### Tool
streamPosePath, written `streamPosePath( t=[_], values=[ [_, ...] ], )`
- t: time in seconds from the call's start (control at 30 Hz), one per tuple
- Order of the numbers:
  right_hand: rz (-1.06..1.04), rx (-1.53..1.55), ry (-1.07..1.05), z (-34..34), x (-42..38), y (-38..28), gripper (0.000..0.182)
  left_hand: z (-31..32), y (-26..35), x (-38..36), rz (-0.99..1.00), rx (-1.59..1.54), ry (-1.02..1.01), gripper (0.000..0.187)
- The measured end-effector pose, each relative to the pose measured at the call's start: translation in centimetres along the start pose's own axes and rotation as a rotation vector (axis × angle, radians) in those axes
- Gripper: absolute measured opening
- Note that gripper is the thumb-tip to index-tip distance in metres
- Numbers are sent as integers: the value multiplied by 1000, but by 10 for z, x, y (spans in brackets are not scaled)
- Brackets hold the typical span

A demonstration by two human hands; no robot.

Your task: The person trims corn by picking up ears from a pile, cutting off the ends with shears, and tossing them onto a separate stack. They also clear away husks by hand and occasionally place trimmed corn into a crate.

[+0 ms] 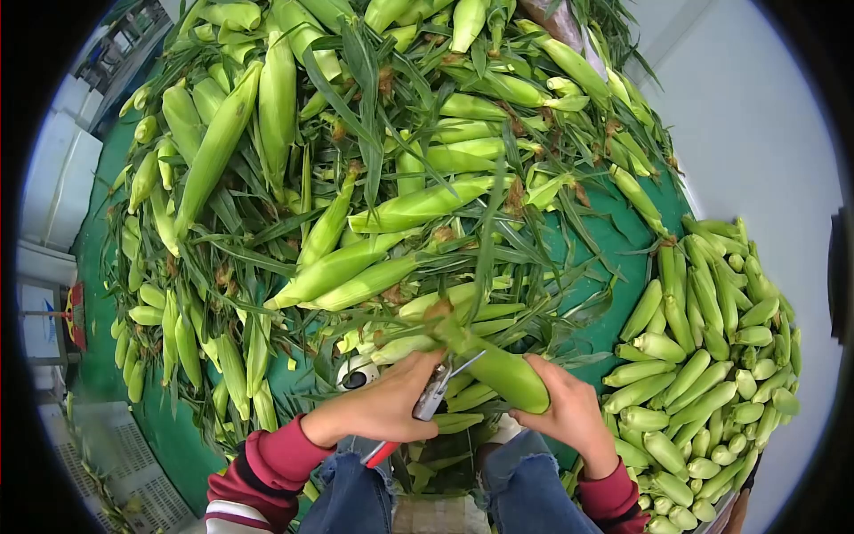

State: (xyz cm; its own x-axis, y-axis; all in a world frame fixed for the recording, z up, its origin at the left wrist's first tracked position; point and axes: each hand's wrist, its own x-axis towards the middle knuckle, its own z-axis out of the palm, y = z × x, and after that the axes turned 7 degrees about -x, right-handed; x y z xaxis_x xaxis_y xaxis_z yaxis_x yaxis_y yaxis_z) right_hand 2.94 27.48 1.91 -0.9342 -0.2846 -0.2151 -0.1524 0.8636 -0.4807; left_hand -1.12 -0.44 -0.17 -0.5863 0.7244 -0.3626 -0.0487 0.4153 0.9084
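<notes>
My right hand (567,411) is closed round the lower end of a green ear of corn (507,374), still in its husk. The ear is held tilted above my knees, its silk end pointing up and left. My left hand (384,399) grips pruning shears (433,392) with a metal body and a red handle end. The blades lie against the ear's upper end, close to the brown silk (438,311). My left fingers are partly hidden behind the shears.
A large heap of unhusked corn (391,209) with long leaves spreads ahead on the green floor (605,307). To the right, a pile of trimmed ears (703,383) stands by the white wall (756,116). A pale crate (124,463) is at lower left.
</notes>
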Motion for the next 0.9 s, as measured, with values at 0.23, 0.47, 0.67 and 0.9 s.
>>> streamPosePath(
  t=[0.23, 0.47, 0.67, 0.9],
  values=[
    [-146, -361, 48, -13, 5, -7, 71, 16, -1, -5, 12, -22, 148, 73],
    [-91, -332, -2, 8, -6, -12, 70, 42, -21, -21, -111, 294, 211, 61],
    [-3, -245, -62, 15, -28, 5, 60, 46, -35, -23, -158, 628, 181, 62],
    [36, 83, 143, -10, -33, 24, 60, 35, -36, -27, 4, 836, -34, 59]
  ],
)
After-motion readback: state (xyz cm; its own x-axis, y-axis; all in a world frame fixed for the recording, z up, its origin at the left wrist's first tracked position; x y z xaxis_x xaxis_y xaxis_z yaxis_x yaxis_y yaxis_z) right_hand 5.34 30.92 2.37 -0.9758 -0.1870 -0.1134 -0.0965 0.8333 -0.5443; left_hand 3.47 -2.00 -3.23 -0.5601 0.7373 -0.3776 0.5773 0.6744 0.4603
